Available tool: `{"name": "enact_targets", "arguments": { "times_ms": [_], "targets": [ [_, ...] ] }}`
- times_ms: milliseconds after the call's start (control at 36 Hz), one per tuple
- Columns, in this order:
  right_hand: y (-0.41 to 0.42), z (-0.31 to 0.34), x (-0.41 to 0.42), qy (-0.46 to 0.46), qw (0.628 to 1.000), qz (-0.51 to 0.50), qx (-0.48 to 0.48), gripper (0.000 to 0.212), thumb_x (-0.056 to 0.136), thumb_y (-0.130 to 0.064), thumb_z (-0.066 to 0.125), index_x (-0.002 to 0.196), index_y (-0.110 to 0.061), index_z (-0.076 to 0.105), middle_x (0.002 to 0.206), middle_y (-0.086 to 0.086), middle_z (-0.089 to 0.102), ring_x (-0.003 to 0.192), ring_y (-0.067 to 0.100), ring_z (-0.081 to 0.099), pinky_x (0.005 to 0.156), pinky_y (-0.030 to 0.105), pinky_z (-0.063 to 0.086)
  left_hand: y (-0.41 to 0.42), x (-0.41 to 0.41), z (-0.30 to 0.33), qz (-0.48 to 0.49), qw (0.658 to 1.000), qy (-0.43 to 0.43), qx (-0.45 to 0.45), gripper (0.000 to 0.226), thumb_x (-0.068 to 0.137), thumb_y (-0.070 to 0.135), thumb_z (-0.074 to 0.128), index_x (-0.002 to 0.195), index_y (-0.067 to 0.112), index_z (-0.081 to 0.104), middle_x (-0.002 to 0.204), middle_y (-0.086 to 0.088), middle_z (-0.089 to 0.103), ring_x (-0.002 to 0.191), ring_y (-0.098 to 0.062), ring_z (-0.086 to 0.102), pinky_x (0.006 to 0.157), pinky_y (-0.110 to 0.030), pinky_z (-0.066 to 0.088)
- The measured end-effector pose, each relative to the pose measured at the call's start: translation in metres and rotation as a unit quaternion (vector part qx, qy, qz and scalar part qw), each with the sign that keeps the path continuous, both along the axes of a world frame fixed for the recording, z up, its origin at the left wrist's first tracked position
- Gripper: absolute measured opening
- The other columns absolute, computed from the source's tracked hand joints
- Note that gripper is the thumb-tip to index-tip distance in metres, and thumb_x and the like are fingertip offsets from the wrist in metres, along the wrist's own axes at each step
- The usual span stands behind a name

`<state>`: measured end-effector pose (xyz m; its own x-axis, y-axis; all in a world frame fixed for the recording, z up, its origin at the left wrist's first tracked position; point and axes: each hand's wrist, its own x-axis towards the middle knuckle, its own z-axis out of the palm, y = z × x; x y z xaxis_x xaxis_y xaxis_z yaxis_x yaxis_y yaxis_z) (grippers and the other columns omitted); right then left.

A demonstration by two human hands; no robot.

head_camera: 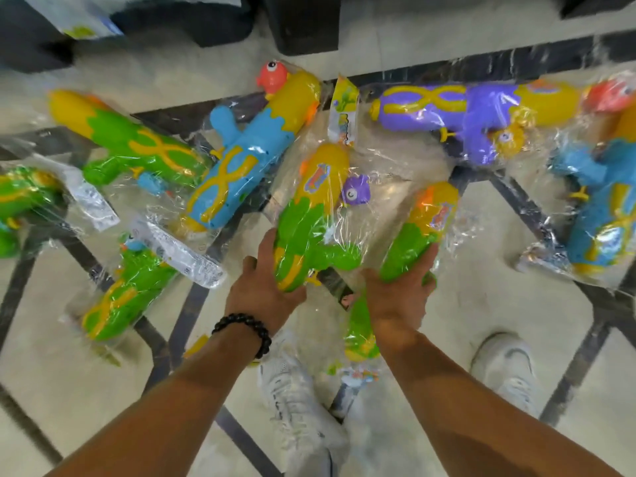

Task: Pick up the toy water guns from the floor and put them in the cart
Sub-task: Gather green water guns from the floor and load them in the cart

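Head view: we look down past both forearms at bagged toy water guns scattered over a pale floor (481, 321) crossed by dark lines
Left grip: our left hand (261, 287), a black bead bracelet (242, 330) at its wrist, curls round the lower end of a green and yellow water gun (309, 215) in clear plastic, a small purple figure beside its yellow tank
Right grip: our right hand (395, 297) clasps a second green and yellow gun (418, 232) at its middle, fingers wrapped over the green body; its lower end shows below the wrist
Guns on the floor, left: a green and yellow one (134, 139) lies tilted, touching a blue and yellow one (241, 156) topped by an orange figure; another green one (120, 290) sits near the left forearm, and one more (17, 204) is cut off by the left edge
Guns on the floor, right: a purple and yellow one (475, 111) lies crosswise at the top, with a blue and yellow one (605, 218) at the right edge
Feet: two white shoes (296, 390) stand below the hands
Cart: we cannot tell where it is
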<state>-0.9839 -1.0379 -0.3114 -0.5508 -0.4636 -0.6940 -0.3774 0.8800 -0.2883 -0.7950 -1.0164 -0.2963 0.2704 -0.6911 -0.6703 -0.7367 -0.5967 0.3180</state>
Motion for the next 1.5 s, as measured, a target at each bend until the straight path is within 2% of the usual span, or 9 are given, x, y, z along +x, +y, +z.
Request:
{"name": "enact_targets", "arguments": {
  "times_ms": [389, 528, 639, 750, 889, 1028, 1194, 1306, 1500],
  "targets": [
    [-0.009, 0.205, -0.081, -0.033, 0.987, 0.108, -0.115, 0.114, 0.079, -0.036, 0.082, 0.161, -0.045, 0.004, 0.159, 0.004, 0.035, 0.122, 0.026, 0.058, 0.086, 0.040, 0.047, -0.009, -0.071, 0.189, -0.005, 0.997, 0.040, -0.071, 0.112, 0.073, 0.049, 0.082, 0.153, 0.054, 0.004, 0.132, -0.002, 0.051, 0.112, -0.029, 0.061, 0.087, -0.041, 0.054],
    [-0.027, 0.296, -0.112, -0.045, 0.977, 0.125, -0.165, 0.108, 0.087, -0.031, 0.077, 0.164, -0.038, 0.001, 0.167, -0.006, 0.022, 0.081, -0.039, 0.038, 0.083, 0.033, 0.039, -0.035, -0.103, 0.266, 0.001, 0.989, 0.079, -0.123, 0.111, 0.073, 0.058, 0.082, 0.155, 0.051, 0.006, 0.138, -0.001, 0.051, 0.116, -0.028, 0.059, 0.089, -0.043, 0.054],
    [-0.041, 0.363, -0.139, -0.014, 0.974, 0.128, -0.188, 0.113, 0.084, -0.035, 0.080, 0.163, -0.042, -0.001, 0.169, -0.005, 0.020, 0.082, -0.014, 0.043, 0.089, 0.038, 0.046, -0.053, -0.131, 0.328, -0.012, 0.985, 0.084, -0.147, 0.111, 0.075, 0.051, 0.082, 0.155, 0.051, 0.004, 0.147, -0.003, 0.046, 0.115, -0.030, 0.059, 0.087, -0.038, 0.052],
    [-0.053, 0.428, -0.168, -0.017, 0.968, 0.109, -0.226, 0.114, 0.083, -0.033, 0.081, 0.162, -0.044, -0.001, 0.164, -0.002, 0.028, 0.082, -0.033, 0.044, 0.080, 0.032, 0.041, -0.069, -0.156, 0.390, -0.025, 0.978, 0.110, -0.178, 0.113, 0.070, 0.061, 0.078, 0.156, 0.053, 0.005, 0.140, 0.001, 0.052, 0.118, -0.029, 0.059, 0.091, -0.048, 0.055],
    [-0.064, 0.512, -0.200, -0.009, 0.960, 0.096, -0.263, 0.112, 0.083, -0.026, 0.080, 0.163, -0.039, 0.003, 0.165, -0.005, 0.027, 0.086, -0.029, 0.044, 0.082, 0.032, 0.038, -0.085, -0.182, 0.473, -0.040, 0.971, 0.123, -0.203, 0.113, 0.073, 0.061, 0.080, 0.154, 0.058, 0.001, 0.136, -0.001, 0.051, 0.119, -0.030, 0.058, 0.090, -0.047, 0.055],
    [-0.075, 0.597, -0.238, 0.024, 0.954, 0.079, -0.288, 0.117, 0.077, -0.031, 0.083, 0.160, -0.047, 0.002, 0.158, 0.001, 0.036, 0.133, 0.018, 0.046, 0.096, 0.037, 0.045, -0.108, -0.191, 0.558, -0.100, 0.963, 0.118, -0.221, 0.105, 0.069, 0.070, 0.072, 0.154, 0.050, 0.015, 0.134, 0.003, 0.054, 0.117, -0.027, 0.058, 0.086, -0.047, 0.055],
    [-0.075, 0.710, -0.275, 0.065, 0.940, 0.072, -0.328, 0.116, 0.078, -0.034, 0.083, 0.160, -0.048, 0.002, 0.156, -0.002, 0.035, 0.113, 0.021, 0.055, 0.083, 0.038, 0.045, -0.142, -0.201, 0.673, -0.203, 0.937, 0.095, -0.269, 0.109, 0.075, 0.060, 0.078, 0.154, 0.054, 0.004, 0.145, -0.002, 0.049, 0.120, -0.031, 0.060, 0.079, -0.036, 0.050],
    [-0.066, 0.785, -0.302, 0.087, 0.926, 0.067, -0.360, 0.116, 0.078, -0.031, 0.081, 0.160, -0.047, 0.002, 0.156, -0.007, 0.035, 0.119, 0.009, 0.044, 0.089, 0.036, 0.043, -0.163, -0.218, 0.751, -0.261, 0.909, 0.119, -0.302, 0.112, 0.075, 0.056, 0.081, 0.154, 0.058, 0.000, 0.154, 0.002, 0.047, 0.127, -0.024, 0.058, 0.098, -0.043, 0.053],
    [-0.035, 0.896, -0.360, 0.167, 0.906, 0.049, -0.386, 0.115, 0.078, -0.033, 0.081, 0.160, -0.047, 0.002, 0.164, -0.003, 0.030, 0.140, 0.021, 0.042, 0.095, 0.039, 0.044, -0.182, -0.265, 0.864, -0.345, 0.867, 0.109, -0.343, 0.111, 0.077, 0.064, 0.076, 0.154, 0.053, -0.003, 0.145, -0.005, 0.052, 0.124, -0.027, 0.058, 0.093, -0.039, 0.051]
  ]
}}
